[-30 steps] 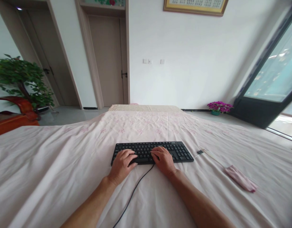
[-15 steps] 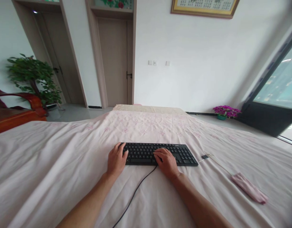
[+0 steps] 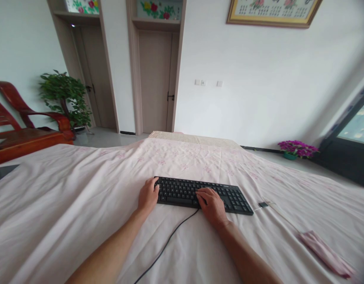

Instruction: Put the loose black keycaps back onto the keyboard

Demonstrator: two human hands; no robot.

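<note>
A black keyboard (image 3: 182, 188) lies on a table under a pale pink cloth (image 3: 66, 205). My left hand (image 3: 147, 196) is at the keyboard's left end, thumb over the top corner and fingers curled round the edge. My right hand (image 3: 210, 203) rests on the middle keys near the front edge, fingers stretched out and lying on them. The keyboard's black cable (image 3: 170, 240) runs from its front edge toward me between my forearms.
A small black tag on a thin stick (image 3: 263, 204) lies just right of the keyboard, and a folded pink cloth (image 3: 325, 249) lies further right. A red wooden chair (image 3: 25, 134) and a green plant (image 3: 66, 96) stand at left. Purple flowers (image 3: 297, 148) sit by the far wall.
My left hand slid off the keys to the keyboard's left end and curled round it. My right hand stayed on the middle keys. My view turned left.
</note>
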